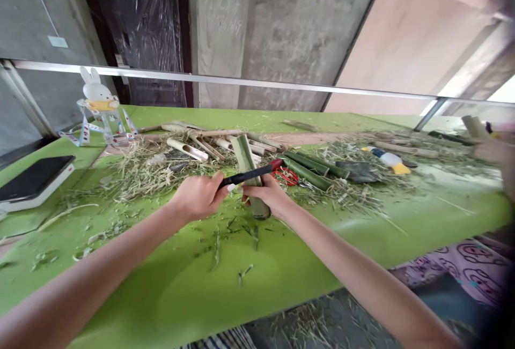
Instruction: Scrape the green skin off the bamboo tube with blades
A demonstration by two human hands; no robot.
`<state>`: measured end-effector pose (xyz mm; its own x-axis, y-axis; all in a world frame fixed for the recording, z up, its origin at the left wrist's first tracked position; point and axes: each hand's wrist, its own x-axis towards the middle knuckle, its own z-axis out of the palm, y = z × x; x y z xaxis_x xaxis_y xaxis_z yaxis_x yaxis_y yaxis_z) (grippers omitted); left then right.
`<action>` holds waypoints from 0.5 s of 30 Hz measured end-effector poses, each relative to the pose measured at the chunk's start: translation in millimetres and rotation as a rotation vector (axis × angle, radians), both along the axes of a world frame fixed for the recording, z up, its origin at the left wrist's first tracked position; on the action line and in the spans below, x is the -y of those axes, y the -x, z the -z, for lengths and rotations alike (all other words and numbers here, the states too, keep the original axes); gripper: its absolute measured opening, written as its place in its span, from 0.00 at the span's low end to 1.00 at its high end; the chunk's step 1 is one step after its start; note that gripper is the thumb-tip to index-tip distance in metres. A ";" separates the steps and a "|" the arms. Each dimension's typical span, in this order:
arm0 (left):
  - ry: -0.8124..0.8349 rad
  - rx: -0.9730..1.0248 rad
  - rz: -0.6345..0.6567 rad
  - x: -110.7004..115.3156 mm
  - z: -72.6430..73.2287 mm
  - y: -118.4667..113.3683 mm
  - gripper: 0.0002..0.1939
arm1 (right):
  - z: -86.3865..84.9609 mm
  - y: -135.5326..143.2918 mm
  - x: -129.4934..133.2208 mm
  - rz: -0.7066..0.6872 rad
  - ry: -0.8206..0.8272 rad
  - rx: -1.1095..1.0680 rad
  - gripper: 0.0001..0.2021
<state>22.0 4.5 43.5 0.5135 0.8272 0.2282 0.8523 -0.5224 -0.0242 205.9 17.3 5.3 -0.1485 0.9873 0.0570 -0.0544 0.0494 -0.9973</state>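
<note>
My left hand is closed round one end of a long, dark tool with a red far end, perhaps a knife. It lies slantwise across a bamboo piece that stands tilted over the green table. My right hand is wrapped round the lower part of this bamboo. Its fingers are partly hidden behind the bamboo, and the tool passes just above them. Right of it lie red-handled scissors and several green bamboo tubes. Split pale bamboo pieces lie behind my hands.
Bamboo shavings cover much of the green table. On the left are a phone-like black slab on a white box and a rabbit figure. A duck-like toy lies right. A metal rail runs behind. Another person's blurred hand shows far right.
</note>
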 end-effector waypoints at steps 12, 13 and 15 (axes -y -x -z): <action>-0.002 -0.006 -0.241 -30.6 -6.3 11.9 0.26 | -5.0 -3.1 13.6 -0.003 -0.171 0.277 0.12; -0.035 0.060 -0.383 -38.7 -15.3 22.3 0.28 | -6.6 -2.5 15.7 -0.050 -0.160 0.280 0.14; -0.166 0.202 -0.619 -49.9 -32.0 44.5 0.33 | -8.6 -1.8 17.5 -0.126 -0.158 0.270 0.15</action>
<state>-22.5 54.4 75.5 -0.1106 0.9010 0.4195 0.9897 0.0611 0.1297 207.7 -0.2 14.0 -0.2994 0.9424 0.1494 0.1955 0.2138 -0.9571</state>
